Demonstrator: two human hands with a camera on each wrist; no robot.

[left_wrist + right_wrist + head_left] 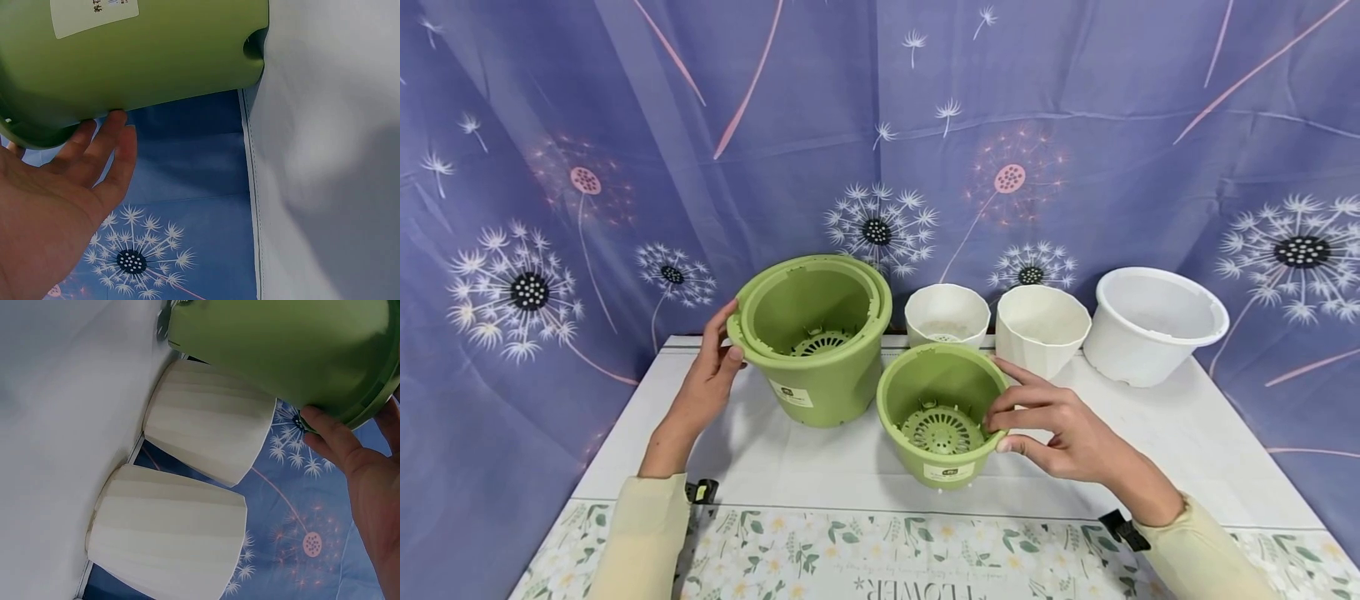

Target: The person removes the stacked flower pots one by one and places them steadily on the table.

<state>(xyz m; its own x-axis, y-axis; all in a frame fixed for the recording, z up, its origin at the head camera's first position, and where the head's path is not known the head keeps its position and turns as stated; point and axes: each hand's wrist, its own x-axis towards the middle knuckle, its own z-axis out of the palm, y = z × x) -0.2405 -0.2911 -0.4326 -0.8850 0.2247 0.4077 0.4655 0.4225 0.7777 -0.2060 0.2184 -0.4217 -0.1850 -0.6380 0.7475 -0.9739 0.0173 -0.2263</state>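
Note:
A large green flowerpot (842,387) stands at the back left, its label facing front and a second green pot (797,304) nested inside it. My left hand (706,379) holds its left rim; the left wrist view shows fingers (109,144) against its side below the rim. Right of it is a smaller green flowerpot (913,461) with a slotted bottom and a label. My right hand (1060,421) pinches its right rim, fingers inside and thumb outside. In the right wrist view this green pot (269,350) overlaps a white one.
Two faceted white pots (946,302) stand behind the small green pot, the right-hand white pot (1037,350) close to my right fingers. A larger round white pot (1123,354) is at the back right. A purple dandelion curtain (805,125) hangs behind the white table (752,475).

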